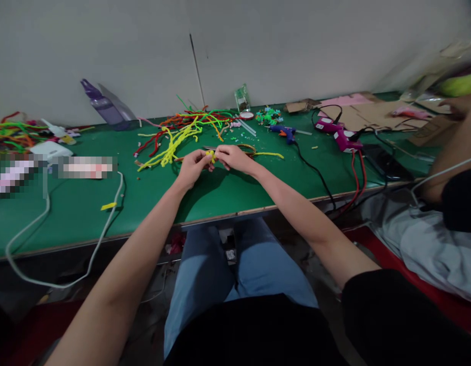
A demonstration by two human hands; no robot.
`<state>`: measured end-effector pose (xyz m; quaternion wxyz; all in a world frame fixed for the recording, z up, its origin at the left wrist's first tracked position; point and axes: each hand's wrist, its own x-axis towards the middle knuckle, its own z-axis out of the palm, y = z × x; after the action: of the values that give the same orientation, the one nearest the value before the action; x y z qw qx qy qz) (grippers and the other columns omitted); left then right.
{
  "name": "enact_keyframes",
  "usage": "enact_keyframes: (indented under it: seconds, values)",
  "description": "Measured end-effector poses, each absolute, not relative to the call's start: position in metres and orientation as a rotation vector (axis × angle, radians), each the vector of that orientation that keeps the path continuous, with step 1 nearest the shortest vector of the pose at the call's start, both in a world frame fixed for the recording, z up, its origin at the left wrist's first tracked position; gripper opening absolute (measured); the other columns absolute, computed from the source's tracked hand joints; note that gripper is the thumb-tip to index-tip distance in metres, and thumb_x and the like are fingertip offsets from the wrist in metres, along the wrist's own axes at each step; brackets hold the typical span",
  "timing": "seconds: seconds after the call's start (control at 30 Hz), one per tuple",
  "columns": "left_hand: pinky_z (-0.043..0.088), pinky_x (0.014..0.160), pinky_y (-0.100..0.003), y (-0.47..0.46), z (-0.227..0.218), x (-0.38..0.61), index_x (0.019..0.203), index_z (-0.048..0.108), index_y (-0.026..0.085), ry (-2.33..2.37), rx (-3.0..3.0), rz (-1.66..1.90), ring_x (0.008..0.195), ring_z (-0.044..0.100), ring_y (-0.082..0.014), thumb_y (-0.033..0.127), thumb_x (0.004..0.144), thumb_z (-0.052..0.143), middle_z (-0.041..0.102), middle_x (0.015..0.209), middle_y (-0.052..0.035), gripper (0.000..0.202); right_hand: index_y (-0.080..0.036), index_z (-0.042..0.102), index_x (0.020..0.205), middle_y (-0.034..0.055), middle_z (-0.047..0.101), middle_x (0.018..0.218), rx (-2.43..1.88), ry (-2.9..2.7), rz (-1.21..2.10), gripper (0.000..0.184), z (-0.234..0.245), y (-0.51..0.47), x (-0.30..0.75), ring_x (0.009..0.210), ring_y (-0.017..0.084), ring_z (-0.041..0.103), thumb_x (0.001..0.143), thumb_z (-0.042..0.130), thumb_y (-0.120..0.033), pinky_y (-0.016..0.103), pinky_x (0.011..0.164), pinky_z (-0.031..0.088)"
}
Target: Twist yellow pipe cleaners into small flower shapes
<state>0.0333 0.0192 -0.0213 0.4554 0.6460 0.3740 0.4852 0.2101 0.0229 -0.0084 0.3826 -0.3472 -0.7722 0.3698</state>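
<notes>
My left hand (194, 166) and my right hand (232, 156) meet over the green table (151, 203), fingertips pinched together. Between them sits a small piece of bent yellow pipe cleaner (210, 153), partly covered by the fingers. Just left of my left hand lies a bundle of yellow pipe cleaners (174, 145). A yellow stem (271, 154) stretches to the right beyond my right hand; whether it joins the held piece I cannot tell. Behind my right hand, scissors with looped handles (249, 148) are partly hidden.
Red, green and orange pipe cleaners (197, 118) lie farther back. A blue glue gun (285, 133), purple plug adapters (348, 140) and a dark phone (388, 161) are to the right. A purple bottle (108, 108) stands by the wall. A white cable (101, 236) droops over the left edge. Another person sits at right.
</notes>
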Motion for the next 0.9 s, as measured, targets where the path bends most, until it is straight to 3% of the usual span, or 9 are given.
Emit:
enact_keyframes:
  seconds: [0.07, 0.17, 0.27, 0.37, 0.5, 0.67, 0.77, 0.9]
  values:
    - [0.05, 0.055, -0.024, 0.019, -0.02, 0.033, 0.071, 0.057, 0.016, 0.938, 1.517, 1.187, 0.051, 0.058, -0.0104, 0.039, 0.074, 0.071, 0.061, 0.058, 0.0003, 0.027, -0.016, 0.056, 0.085, -0.0006, 0.053, 0.066, -0.867, -2.1, 0.556, 0.007, -0.01, 0.021, 0.212, 0.06, 0.012, 0.047, 0.088, 0.051, -0.02, 0.023, 0.059, 0.037]
    - [0.048, 0.052, -0.023, 0.017, -0.017, 0.033, 0.068, 0.056, 0.016, 0.949, 1.439, 1.156, 0.05, 0.057, -0.0099, 0.039, 0.072, 0.073, 0.061, 0.058, -0.0004, 0.029, -0.015, 0.059, 0.102, 0.0048, 0.061, 0.084, -0.844, -2.23, 0.235, 0.016, -0.015, 0.022, 0.216, 0.075, 0.016, 0.053, 0.088, 0.053, -0.02, 0.026, 0.069, 0.037]
    - [0.046, 0.05, -0.022, 0.016, -0.015, 0.034, 0.066, 0.056, 0.015, 0.924, 1.404, 1.116, 0.051, 0.057, -0.0096, 0.039, 0.069, 0.075, 0.06, 0.06, -0.0009, 0.031, -0.015, 0.061, 0.104, 0.009, 0.063, 0.098, -0.83, -2.29, 0.117, 0.02, -0.018, 0.024, 0.219, 0.085, 0.019, 0.055, 0.093, 0.046, -0.023, 0.027, 0.071, 0.036]
    - [0.044, 0.049, -0.022, 0.017, -0.017, 0.034, 0.065, 0.056, 0.015, 0.886, 1.407, 1.101, 0.051, 0.056, -0.0091, 0.041, 0.067, 0.077, 0.06, 0.061, -0.0009, 0.033, -0.015, 0.063, 0.1, 0.0089, 0.063, 0.098, -0.795, -2.306, 0.129, 0.022, -0.016, 0.024, 0.219, 0.086, 0.018, 0.056, 0.094, 0.043, -0.023, 0.026, 0.072, 0.037]
    - [0.041, 0.049, -0.021, 0.02, -0.021, 0.032, 0.068, 0.057, 0.016, 0.861, 1.533, 1.126, 0.05, 0.053, -0.0087, 0.044, 0.067, 0.077, 0.06, 0.058, 0.0003, 0.034, -0.015, 0.061, 0.08, 0.0035, 0.062, 0.078, -0.742, -2.186, 0.409, 0.016, -0.009, 0.024, 0.216, 0.074, 0.014, 0.054, 0.088, 0.048, -0.019, 0.024, 0.069, 0.039]
    - [0.044, 0.055, -0.024, 0.019, -0.021, 0.032, 0.07, 0.056, 0.017, 0.884, 1.768, 1.128, 0.054, 0.054, -0.0105, 0.043, 0.073, 0.072, 0.06, 0.059, 0.0006, 0.031, -0.017, 0.047, 0.062, -0.0072, 0.038, 0.043, -0.835, -1.87, 1.243, 0.019, -0.008, 0.028, 0.211, 0.039, 0.008, 0.041, 0.079, 0.048, -0.01, 0.019, 0.04, 0.03]
    - [0.045, 0.056, -0.025, 0.017, -0.02, 0.034, 0.07, 0.055, 0.018, 0.903, 1.815, 1.14, 0.055, 0.056, -0.0114, 0.042, 0.075, 0.07, 0.06, 0.059, 0.0011, 0.028, -0.017, 0.043, 0.062, -0.0082, 0.035, 0.043, -0.801, -1.716, 1.516, 0.02, -0.009, 0.03, 0.211, 0.035, 0.007, 0.042, 0.08, 0.048, -0.008, 0.018, 0.033, 0.026]
    - [0.047, 0.058, -0.026, 0.016, -0.018, 0.034, 0.072, 0.056, 0.018, 0.93, 1.747, 1.222, 0.055, 0.057, -0.0117, 0.042, 0.076, 0.069, 0.062, 0.061, 0.0, 0.028, -0.015, 0.048, 0.073, -0.0056, 0.042, 0.051, -0.792, -1.677, 1.534, 0.018, -0.007, 0.029, 0.212, 0.039, 0.007, 0.048, 0.091, 0.047, -0.017, 0.016, 0.031, 0.025]
